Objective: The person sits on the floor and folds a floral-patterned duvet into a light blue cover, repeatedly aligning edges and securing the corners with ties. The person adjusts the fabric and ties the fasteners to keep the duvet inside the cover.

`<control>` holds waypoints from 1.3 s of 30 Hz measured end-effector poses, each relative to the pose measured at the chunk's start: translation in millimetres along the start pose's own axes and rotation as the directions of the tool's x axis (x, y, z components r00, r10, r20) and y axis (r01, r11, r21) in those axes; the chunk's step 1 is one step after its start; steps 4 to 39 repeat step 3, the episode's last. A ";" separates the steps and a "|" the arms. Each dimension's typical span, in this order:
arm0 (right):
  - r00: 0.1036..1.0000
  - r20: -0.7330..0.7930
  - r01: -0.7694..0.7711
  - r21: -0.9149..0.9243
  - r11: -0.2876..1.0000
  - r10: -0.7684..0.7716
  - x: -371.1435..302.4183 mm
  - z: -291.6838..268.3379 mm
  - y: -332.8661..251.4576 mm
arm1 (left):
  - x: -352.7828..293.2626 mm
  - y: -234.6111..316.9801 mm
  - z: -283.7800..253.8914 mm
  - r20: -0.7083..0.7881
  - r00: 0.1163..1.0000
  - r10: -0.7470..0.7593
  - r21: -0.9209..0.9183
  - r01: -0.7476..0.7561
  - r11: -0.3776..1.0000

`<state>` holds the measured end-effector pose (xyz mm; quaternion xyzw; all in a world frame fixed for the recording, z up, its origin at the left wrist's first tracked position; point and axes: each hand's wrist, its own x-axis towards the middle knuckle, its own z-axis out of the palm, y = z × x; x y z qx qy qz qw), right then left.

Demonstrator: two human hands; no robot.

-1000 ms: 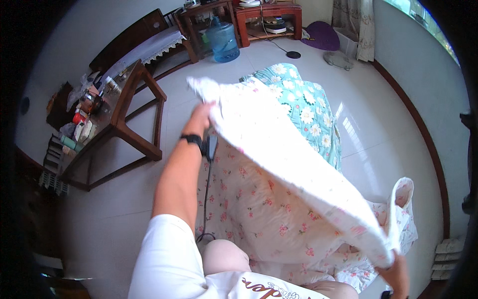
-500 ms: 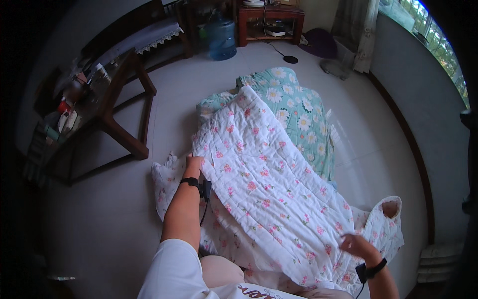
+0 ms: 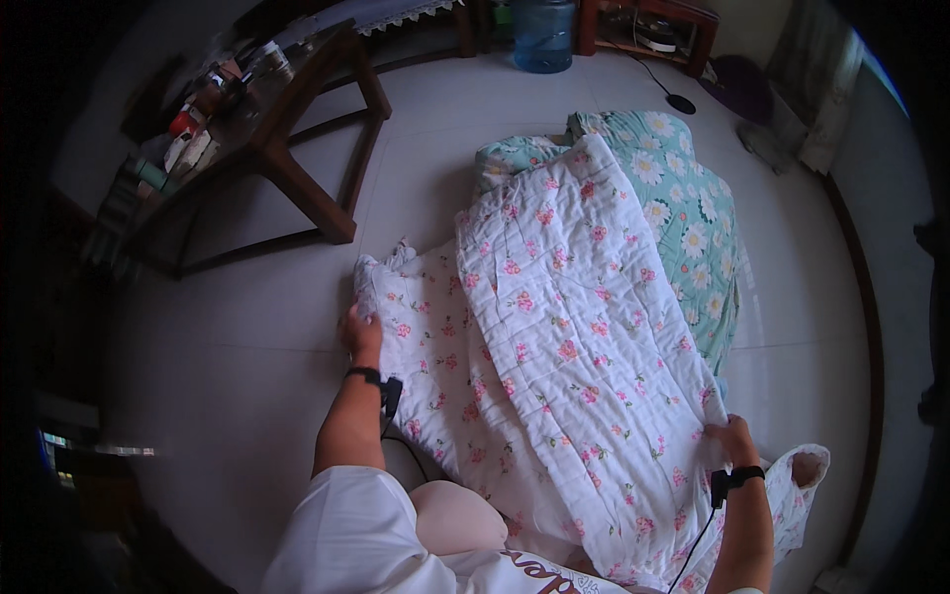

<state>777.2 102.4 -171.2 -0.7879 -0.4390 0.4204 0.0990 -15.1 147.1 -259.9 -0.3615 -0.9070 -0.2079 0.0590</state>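
Note:
A white quilt (image 3: 594, 346) with pink flowers lies folded on the floor before me, its top layer narrowing toward the far end. A lower layer of the same pattern spreads out to the left. My left hand (image 3: 361, 332) is closed on that lower layer's left edge. On the quilt's right edge, my right hand (image 3: 734, 438) has its fingers bent round the fabric, the fingertips partly hidden. Under the far right side rests a green quilt (image 3: 693, 218) with white daisies. Both my wrists wear black bands with small devices and cables.
A dark wooden table (image 3: 312, 193) loaded with bottles and packets stands at the left. Along the back are a blue water jug (image 3: 542, 40) and a reddish wooden stand (image 3: 683, 22). A purple item (image 3: 740, 89) lies by the curtain (image 3: 816, 89). A rolled white floral end (image 3: 807, 467) lies near right.
My left hand has moved from the upper layer's edge to the lower layer's left edge. My right hand has come from above the quilt onto its right edge. The view has shifted left.

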 end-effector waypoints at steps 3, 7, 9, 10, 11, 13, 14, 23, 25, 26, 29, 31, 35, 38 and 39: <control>0.981 -0.192 0.039 0.146 0.988 -0.011 5.6 -1.9 -6.8 | -3.3 -91.6 -2.0 0.115 0.986 0.122 -0.427 -0.061 0.902; 0.981 -0.192 0.039 0.146 0.988 -0.011 5.6 -1.9 -6.8 | -3.3 -91.6 -2.0 0.115 0.986 0.122 -0.427 -0.061 0.902; 0.981 -0.192 0.039 0.146 0.988 -0.011 5.6 -1.9 -6.8 | -3.3 -91.6 -2.0 0.115 0.986 0.122 -0.427 -0.061 0.902; 0.981 -0.192 0.039 0.146 0.988 -0.011 5.6 -1.9 -6.8 | -3.3 -91.6 -2.0 0.115 0.986 0.122 -0.427 -0.061 0.902; 0.981 -0.192 0.039 0.146 0.988 -0.011 5.6 -1.9 -6.8 | -3.3 -91.6 -2.0 0.115 0.986 0.122 -0.427 -0.061 0.902; 0.981 -0.192 0.039 0.146 0.988 -0.011 5.6 -1.9 -6.8 | -3.3 -91.6 -2.0 0.115 0.986 0.122 -0.427 -0.061 0.902; 0.981 -0.192 0.039 0.146 0.988 -0.011 5.6 -1.9 -6.8 | -3.3 -91.6 -2.0 0.115 0.986 0.122 -0.427 -0.061 0.902; 0.981 -0.192 0.039 0.146 0.988 -0.011 5.6 -1.9 -6.8 | -3.3 -91.6 -2.0 0.115 0.986 0.122 -0.427 -0.061 0.902; 0.981 -0.192 0.039 0.146 0.988 -0.011 5.6 -1.9 -6.8 | -3.3 -91.6 -2.0 0.115 0.986 0.122 -0.427 -0.061 0.902; 0.981 -0.192 0.039 0.146 0.988 -0.011 5.6 -1.9 -6.8 | -3.3 -91.6 -2.0 0.115 0.986 0.122 -0.427 -0.061 0.902; 0.981 -0.192 0.039 0.146 0.988 -0.011 5.6 -1.9 -6.8 | -3.3 -91.6 -2.0 0.115 0.986 0.122 -0.427 -0.061 0.902; 0.981 -0.192 0.039 0.146 0.988 -0.011 5.6 -1.9 -6.8 | -3.3 -91.6 -2.0 0.115 0.986 0.122 -0.427 -0.061 0.902; 0.981 -0.192 0.039 0.146 0.988 -0.011 5.6 -1.9 -6.8 | -3.3 -91.6 -2.0 0.115 0.986 0.122 -0.427 -0.061 0.902; 0.981 -0.192 0.039 0.146 0.988 -0.011 5.6 -1.9 -6.8 | -3.3 -91.6 -2.0 0.115 0.986 0.122 -0.427 -0.061 0.902; 0.981 -0.192 0.039 0.146 0.988 -0.011 5.6 -1.9 -6.8 | -3.3 -91.6 -2.0 0.115 0.986 0.122 -0.427 -0.061 0.902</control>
